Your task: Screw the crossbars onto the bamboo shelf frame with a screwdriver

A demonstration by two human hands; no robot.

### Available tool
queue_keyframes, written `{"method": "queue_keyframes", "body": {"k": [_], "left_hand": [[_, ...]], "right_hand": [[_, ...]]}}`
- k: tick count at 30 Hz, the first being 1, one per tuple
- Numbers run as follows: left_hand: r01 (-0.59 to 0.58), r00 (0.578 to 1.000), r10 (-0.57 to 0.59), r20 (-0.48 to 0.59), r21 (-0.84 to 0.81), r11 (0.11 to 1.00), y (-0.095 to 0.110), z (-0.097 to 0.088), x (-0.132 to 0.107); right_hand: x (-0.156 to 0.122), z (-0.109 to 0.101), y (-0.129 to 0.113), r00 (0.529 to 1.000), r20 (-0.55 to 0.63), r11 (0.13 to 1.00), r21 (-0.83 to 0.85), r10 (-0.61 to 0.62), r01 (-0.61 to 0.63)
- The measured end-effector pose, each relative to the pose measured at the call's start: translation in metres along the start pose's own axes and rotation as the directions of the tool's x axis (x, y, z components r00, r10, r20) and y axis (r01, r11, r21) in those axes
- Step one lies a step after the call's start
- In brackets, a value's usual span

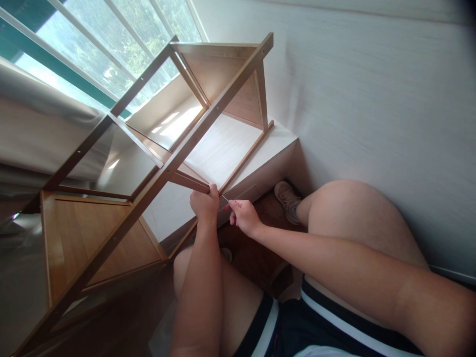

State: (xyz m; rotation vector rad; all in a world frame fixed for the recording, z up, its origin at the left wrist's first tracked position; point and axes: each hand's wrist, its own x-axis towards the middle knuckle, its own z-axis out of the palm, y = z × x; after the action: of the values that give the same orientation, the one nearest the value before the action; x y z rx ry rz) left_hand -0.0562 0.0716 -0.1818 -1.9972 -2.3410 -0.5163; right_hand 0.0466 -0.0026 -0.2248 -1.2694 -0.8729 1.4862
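Observation:
A wooden shelf frame (193, 130) stands tilted across the view, with open rails and flat wooden panels at both ends. My left hand (205, 204) is wrapped round the end of a wooden crossbar (190, 182) in its middle. Just to the right, my right hand (244, 216) pinches a slim tool with a thin metal shaft (225, 198). The shaft points at the rail beside my left hand. Most of the tool is hidden in my fingers, so I cannot tell whether it is a hex key or a screwdriver.
Behind the frame is a barred window (100, 44) with a grey curtain (44, 119) at the left. The frame is against a white ledge (256, 156). A pale wall (372, 99) closes off the right side. My bent legs and a shoe (287, 201) are close below.

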Motion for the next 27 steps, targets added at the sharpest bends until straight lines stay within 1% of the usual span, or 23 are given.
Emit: {"method": "queue_keyframes", "body": {"k": [6,10,12,14,16,17,18,19,20,21,22,24,25,26,27], "left_hand": [[0.004,0.998,-0.003,0.055,-0.019,1.000,0.001,-0.004,0.001],[0.018,0.991,-0.011,0.132,-0.046,0.999,-0.001,-0.014,0.001],[0.011,0.982,0.003,0.189,-0.072,0.997,-0.004,-0.024,-0.001],[-0.013,0.972,0.035,0.231,-0.100,0.995,-0.007,-0.038,-0.005],[-0.031,0.973,0.059,0.225,-0.125,0.992,-0.011,-0.055,-0.015],[-0.019,0.976,0.053,0.213,-0.160,0.987,-0.013,-0.062,-0.022],[0.019,0.973,0.032,0.228,-0.218,0.976,-0.016,-0.068,-0.030],[0.106,0.960,-0.014,0.281,-0.316,0.943,-0.018,-0.072,-0.039],[0.244,0.917,-0.063,0.395,-0.427,0.871,-0.020,-0.073,-0.050],[0.319,0.869,-0.063,0.490,-0.459,0.829,-0.023,-0.071,-0.060],[0.370,0.828,-0.055,0.558,-0.471,0.801,-0.025,-0.066,-0.070],[0.481,0.733,-0.037,0.679,-0.479,0.735,-0.029,-0.049,-0.087],[0.536,0.693,-0.039,0.720,-0.478,0.696,-0.030,-0.039,-0.093],[0.584,0.670,-0.047,0.741,-0.487,0.650,-0.029,-0.028,-0.098],[0.628,0.661,-0.066,0.747,-0.503,0.595,-0.027,-0.017,-0.100]], "right_hand": [[0.001,0.000,0.003,1.000,-0.012,0.999,-0.035,-0.013,0.012],[0.002,0.000,0.004,1.000,-0.025,0.998,-0.060,-0.014,0.012],[0.003,0.000,0.003,0.999,-0.032,0.997,-0.070,-0.015,0.013],[0.003,0.000,0.002,0.999,-0.038,0.997,-0.081,-0.016,0.013],[0.003,0.000,0.001,0.999,-0.041,0.995,-0.096,-0.017,0.013],[0.003,0.000,0.001,0.999,-0.043,0.994,-0.105,-0.018,0.014],[0.002,0.000,0.000,0.999,-0.045,0.993,-0.117,-0.020,0.014],[0.002,0.000,0.000,0.999,-0.048,0.991,-0.130,-0.022,0.016],[0.002,0.000,-0.001,0.998,-0.051,0.989,-0.145,-0.027,0.019],[0.001,-0.001,-0.001,0.998,-0.053,0.986,-0.162,-0.033,0.024],[0.001,-0.001,-0.002,0.998,-0.055,0.983,-0.180,-0.040,0.029],[-0.001,-0.002,-0.003,0.997,-0.054,0.976,-0.214,-0.052,0.039],[-0.001,-0.003,-0.003,0.997,-0.052,0.973,-0.229,-0.056,0.043],[-0.002,-0.003,-0.004,0.997,-0.050,0.969,-0.242,-0.059,0.045],[-0.003,-0.004,-0.005,0.997,-0.048,0.966,-0.254,-0.063,0.049]]}}
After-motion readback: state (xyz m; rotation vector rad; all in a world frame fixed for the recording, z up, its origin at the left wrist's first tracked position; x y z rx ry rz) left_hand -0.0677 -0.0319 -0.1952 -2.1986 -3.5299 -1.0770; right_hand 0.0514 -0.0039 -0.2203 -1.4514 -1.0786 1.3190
